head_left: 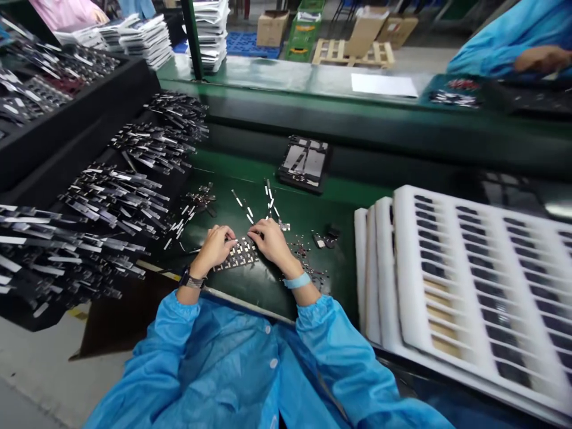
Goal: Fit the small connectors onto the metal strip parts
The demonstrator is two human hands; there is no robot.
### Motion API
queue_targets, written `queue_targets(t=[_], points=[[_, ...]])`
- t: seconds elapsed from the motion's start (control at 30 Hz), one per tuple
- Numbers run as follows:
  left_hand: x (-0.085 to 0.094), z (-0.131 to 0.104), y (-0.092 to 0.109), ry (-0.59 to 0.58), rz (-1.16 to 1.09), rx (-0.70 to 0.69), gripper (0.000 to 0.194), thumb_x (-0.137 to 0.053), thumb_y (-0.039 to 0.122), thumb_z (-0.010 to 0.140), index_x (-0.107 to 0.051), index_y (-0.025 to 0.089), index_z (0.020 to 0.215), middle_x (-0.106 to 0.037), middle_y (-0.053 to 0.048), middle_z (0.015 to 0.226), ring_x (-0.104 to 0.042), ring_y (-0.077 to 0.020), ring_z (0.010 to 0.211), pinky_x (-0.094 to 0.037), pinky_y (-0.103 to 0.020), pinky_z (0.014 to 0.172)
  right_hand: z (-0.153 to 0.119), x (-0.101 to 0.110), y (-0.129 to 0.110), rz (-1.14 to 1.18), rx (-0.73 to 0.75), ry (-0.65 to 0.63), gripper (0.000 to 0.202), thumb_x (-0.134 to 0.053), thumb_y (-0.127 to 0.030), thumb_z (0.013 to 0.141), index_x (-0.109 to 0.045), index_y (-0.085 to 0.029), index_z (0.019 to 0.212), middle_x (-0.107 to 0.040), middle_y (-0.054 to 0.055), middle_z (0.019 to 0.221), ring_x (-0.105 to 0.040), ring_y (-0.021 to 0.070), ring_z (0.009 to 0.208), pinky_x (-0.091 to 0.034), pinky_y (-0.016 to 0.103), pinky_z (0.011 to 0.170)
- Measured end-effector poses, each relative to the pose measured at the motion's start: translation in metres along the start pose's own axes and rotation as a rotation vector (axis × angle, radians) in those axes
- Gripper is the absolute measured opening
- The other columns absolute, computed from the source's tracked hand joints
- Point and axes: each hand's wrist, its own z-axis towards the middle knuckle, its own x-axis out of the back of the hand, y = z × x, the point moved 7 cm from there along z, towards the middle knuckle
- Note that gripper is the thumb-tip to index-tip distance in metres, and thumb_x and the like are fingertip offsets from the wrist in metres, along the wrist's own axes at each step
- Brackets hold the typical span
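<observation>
On the green table in front of me lies a dark sheet [241, 255] with rows of small light metal-looking parts. My left hand [217, 245], with a watch at the wrist, is closed, thumb and finger pinched over the sheet's upper left. At the sheet's upper right, my right hand [271, 239] has its thumb and forefinger pinched together. Whatever sits between the fingertips of either hand is too small to make out. Just beyond the right fingers are thin flex-cable-like strips [269, 199]. Tiny loose parts [306, 256] are scattered right of that hand.
Bundles of dark strips [120, 193] hang over a black stepped rack at left. White foam trays [404, 250] with slotted dark parts stand at right. A black tray [304, 162] lies ahead. Across the bench, a co-worker's blue sleeve [500, 44] shows.
</observation>
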Motion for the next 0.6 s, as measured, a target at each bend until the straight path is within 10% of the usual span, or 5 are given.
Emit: queue_targets(t=[0.6], points=[[-0.009, 0.004, 0.030, -0.070, -0.020, -0.246, 0.009, -0.072, 0.015, 0.095, -0.071, 0.021, 0.088, -0.074, -0.004, 0.099, -0.064, -0.0256, 0.104, -0.045, -0.042, 0.097, -0.015, 0.012, 0.007, 0.196, 0.027, -0.087, 0.014, -0.064, -0.019, 0.104, -0.065, -0.022, 0.090, -0.070, 0.005, 0.091, -0.063, 0.0228, 0.091, -0.046, 0.035, 0.087]])
